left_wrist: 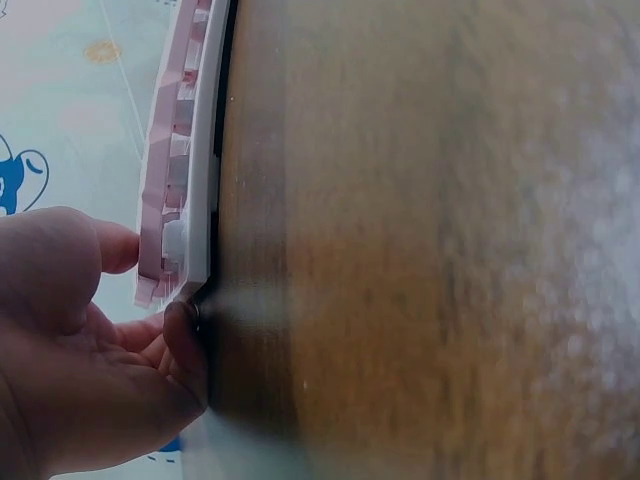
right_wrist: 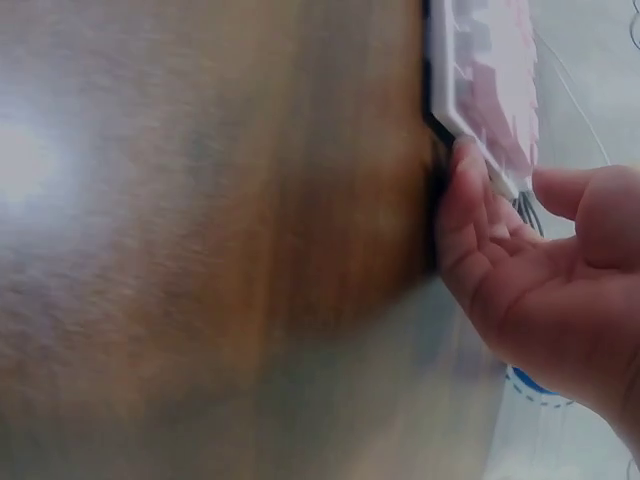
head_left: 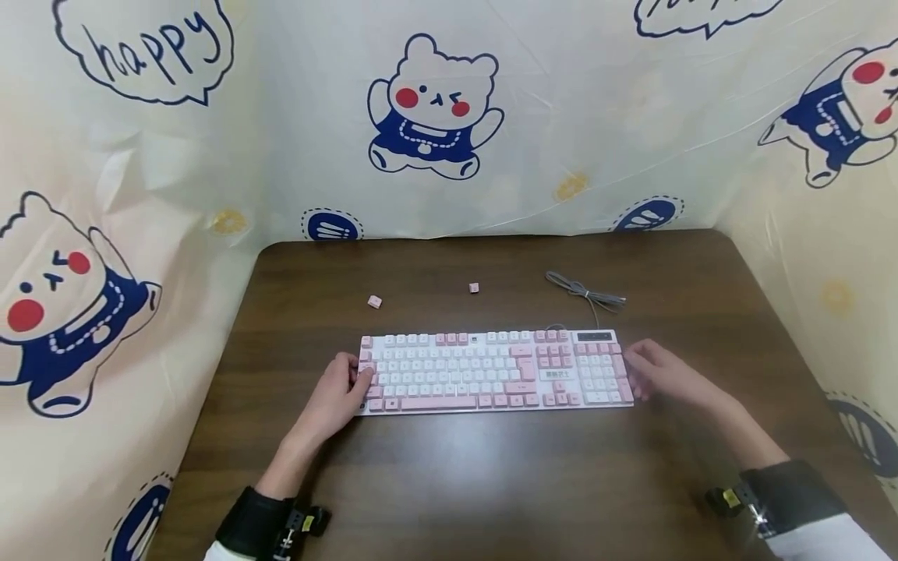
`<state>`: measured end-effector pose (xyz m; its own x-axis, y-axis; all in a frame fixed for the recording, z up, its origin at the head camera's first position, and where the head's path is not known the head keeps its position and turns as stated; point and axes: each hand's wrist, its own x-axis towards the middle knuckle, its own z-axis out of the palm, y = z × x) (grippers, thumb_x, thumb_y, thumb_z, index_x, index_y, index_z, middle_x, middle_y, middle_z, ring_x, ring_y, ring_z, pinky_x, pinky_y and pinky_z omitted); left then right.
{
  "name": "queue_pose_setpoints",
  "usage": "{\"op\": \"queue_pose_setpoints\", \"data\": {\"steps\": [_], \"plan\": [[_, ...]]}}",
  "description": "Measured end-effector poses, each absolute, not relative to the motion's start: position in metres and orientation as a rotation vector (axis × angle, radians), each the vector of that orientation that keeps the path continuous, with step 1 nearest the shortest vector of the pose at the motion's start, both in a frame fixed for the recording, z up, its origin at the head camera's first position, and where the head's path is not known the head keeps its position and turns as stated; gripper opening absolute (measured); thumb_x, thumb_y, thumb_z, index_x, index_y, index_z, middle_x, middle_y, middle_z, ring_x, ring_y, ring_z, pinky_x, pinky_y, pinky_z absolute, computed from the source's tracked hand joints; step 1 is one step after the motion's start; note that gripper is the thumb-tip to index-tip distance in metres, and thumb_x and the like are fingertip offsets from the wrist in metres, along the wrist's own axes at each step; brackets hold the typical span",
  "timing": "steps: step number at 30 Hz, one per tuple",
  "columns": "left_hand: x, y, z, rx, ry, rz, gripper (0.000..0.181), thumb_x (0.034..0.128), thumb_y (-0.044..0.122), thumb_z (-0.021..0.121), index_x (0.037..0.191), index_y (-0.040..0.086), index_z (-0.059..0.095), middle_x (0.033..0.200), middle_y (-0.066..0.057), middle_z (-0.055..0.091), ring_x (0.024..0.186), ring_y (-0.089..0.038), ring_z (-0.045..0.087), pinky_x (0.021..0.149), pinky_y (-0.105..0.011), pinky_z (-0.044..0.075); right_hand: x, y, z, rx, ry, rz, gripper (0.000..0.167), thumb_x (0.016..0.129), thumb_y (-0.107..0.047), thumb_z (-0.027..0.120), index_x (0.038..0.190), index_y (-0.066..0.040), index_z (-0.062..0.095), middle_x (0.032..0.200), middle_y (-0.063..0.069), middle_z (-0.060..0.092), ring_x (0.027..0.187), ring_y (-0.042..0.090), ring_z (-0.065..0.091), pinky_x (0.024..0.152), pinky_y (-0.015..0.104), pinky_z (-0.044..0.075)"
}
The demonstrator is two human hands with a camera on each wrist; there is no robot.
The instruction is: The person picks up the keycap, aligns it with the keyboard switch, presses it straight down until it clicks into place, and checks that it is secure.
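Observation:
A pink and white keyboard lies across the brown table. At its left end my left hand grips the edge; the left wrist view shows the thumb of this hand against the keyboard's upper side and curled fingers at the lower edge. My right hand holds the right end. In the right wrist view, fingers of that hand curl against the keyboard's lower edge, with the thumb at the upper side. The undersides of the fingertips are hidden.
Two small pink keycaps, one at the left and one near the middle, lie behind the keyboard. A bundled grey cable lies behind its right part. A printed curtain surrounds the table's back and sides.

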<state>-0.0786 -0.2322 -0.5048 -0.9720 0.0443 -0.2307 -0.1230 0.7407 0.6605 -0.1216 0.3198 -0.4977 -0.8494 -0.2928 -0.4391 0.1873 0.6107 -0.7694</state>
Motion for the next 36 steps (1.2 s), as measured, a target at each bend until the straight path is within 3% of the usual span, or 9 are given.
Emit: {"op": "queue_pose_setpoints", "data": {"steps": [7, 14, 22, 36], "plan": [[-0.079, -0.232, -0.505, -0.079, 2.715, 1.055, 0.038, 0.1075, 0.029, 0.056, 0.125, -0.003, 0.049, 0.099, -0.014, 0.051, 0.087, -0.025, 0.052, 0.071, -0.035, 0.042, -0.114, 0.311, -0.495, -0.083, 2.385, -1.089, 0.048, 0.111, -0.038, 0.047, 0.132, 0.006, 0.044, 0.097, 0.013, 0.059, 0.081, 0.025, 0.059, 0.069, 0.036, 0.052], [-0.079, -0.232, -0.506, -0.081, 2.719, 1.052, 0.036, 0.1074, 0.029, 0.056, 0.124, -0.003, 0.049, 0.098, -0.014, 0.051, 0.086, -0.025, 0.052, 0.071, -0.035, 0.043, -0.117, 0.308, -0.493, -0.093, 2.389, -1.089, 0.04, 0.114, -0.025, 0.041, 0.124, 0.013, 0.046, 0.089, 0.014, 0.058, 0.075, 0.025, 0.059, 0.065, 0.038, 0.052], [-0.079, -0.234, -0.506, -0.093, 2.707, 1.056, 0.039, 0.1073, 0.03, 0.057, 0.127, -0.004, 0.05, 0.098, -0.014, 0.053, 0.085, -0.025, 0.053, 0.071, -0.034, 0.044, -0.116, 0.305, -0.49, -0.002, 2.364, -1.036, 0.051, 0.111, -0.038, 0.048, 0.129, 0.009, 0.044, 0.108, 0.018, 0.058, 0.094, 0.028, 0.059, 0.075, 0.038, 0.051], [-0.096, -0.248, -0.489, -0.192, 2.607, 1.064, 0.039, 0.1087, 0.035, 0.054, 0.129, 0.002, 0.059, 0.099, -0.013, 0.063, 0.082, -0.023, 0.061, 0.071, -0.032, 0.054, -0.115, 0.306, -0.492, 0.018, 2.34, -1.059, 0.053, 0.108, -0.044, 0.053, 0.129, 0.004, 0.045, 0.108, 0.016, 0.058, 0.095, 0.027, 0.059, 0.077, 0.037, 0.049]]}}
